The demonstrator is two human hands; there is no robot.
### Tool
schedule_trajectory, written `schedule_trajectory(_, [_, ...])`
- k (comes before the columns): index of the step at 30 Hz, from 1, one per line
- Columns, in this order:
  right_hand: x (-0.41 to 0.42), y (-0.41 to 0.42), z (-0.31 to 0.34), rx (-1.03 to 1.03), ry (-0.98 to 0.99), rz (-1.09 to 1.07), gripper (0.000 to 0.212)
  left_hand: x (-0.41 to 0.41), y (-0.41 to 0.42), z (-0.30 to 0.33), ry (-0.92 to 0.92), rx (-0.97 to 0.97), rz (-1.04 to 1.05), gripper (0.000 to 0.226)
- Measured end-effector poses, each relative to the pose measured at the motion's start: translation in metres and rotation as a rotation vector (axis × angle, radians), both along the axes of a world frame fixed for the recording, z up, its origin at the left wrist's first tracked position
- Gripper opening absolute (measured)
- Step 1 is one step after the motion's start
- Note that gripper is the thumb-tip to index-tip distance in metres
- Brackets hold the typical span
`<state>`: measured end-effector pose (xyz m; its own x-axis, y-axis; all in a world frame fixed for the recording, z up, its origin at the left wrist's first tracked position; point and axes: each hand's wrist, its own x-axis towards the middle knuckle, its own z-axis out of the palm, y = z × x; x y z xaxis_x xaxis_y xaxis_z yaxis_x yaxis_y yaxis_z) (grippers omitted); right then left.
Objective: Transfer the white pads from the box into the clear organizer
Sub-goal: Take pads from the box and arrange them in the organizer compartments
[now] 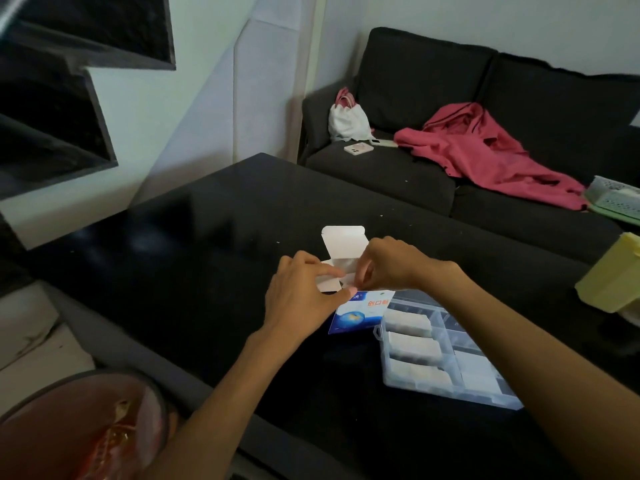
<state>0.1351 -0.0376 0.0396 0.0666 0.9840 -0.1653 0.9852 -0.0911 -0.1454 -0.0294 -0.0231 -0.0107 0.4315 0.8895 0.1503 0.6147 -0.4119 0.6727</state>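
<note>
A blue and white box (360, 311) lies on the black table (207, 254), its white top flap (343, 239) open and pointing away from me. My left hand (301, 292) holds the box at its open end. My right hand (388, 263) pinches white pads (341, 268) at the box mouth. The clear organizer (446, 351) sits just right of the box, lid off or open, with three stacks of white pads (414, 348) in its left compartments. My right forearm crosses over its right side.
A pale yellow container (613, 278) stands at the table's right edge. A dark sofa (450, 133) behind the table holds a white bag, a phone, a pink garment and a basket. A round bin (83, 427) with a reddish liner sits at lower left.
</note>
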Motion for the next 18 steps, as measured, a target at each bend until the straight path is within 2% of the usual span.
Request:
schedule_trajectory(4, [0.0, -0.002, 0.0, -0.02, 0.045, -0.003, 0.026, -0.004, 0.001, 0.003, 0.071, 0.095, -0.034, 0.043])
schedule_trajectory(7, [-0.001, -0.001, 0.0, 0.033, 0.064, 0.01, 0.023, -0.004, 0.001, 0.003, 0.09, 0.106, -0.014, 0.044])
schedule_trajectory(10, [0.003, -0.002, 0.009, 0.109, 0.164, 0.006, 0.02, -0.008, 0.005, 0.003, 0.105, 0.136, -0.005, 0.047])
schedule_trajectory(16, [0.003, -0.011, 0.017, 0.196, 0.394, -0.099, 0.022, -0.017, 0.015, 0.002, 0.062, 0.133, 0.04, 0.052])
schedule_trajectory(18, [0.005, -0.01, 0.013, 0.177, 0.382, -0.111, 0.024, -0.017, 0.015, 0.0, 0.03, 0.105, 0.041, 0.05])
